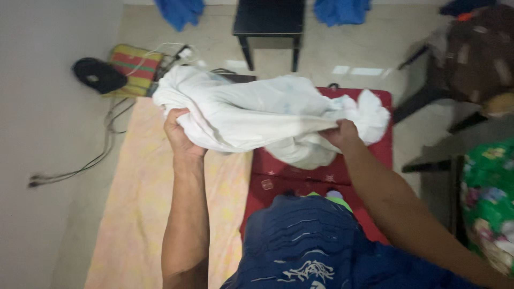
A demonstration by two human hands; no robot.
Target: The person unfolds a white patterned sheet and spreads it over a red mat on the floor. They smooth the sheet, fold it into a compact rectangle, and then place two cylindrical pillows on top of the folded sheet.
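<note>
On a pale tiled floor, a red padded mat (321, 176) is lying under the person. Both hands are gripping a crumpled white cloth (257, 115): left hand (179, 134) clenched at nine o'clock, right hand (340, 134) pinching at three. Pulling evenly would probably keep the edge taut. A black stool (269, 24) is standing at twelve.

No pkgs, signs or screens in view. Only label-like bit: small pale square patch (267, 184) on red mat (300, 174), near-centre, just left of middle.
</note>
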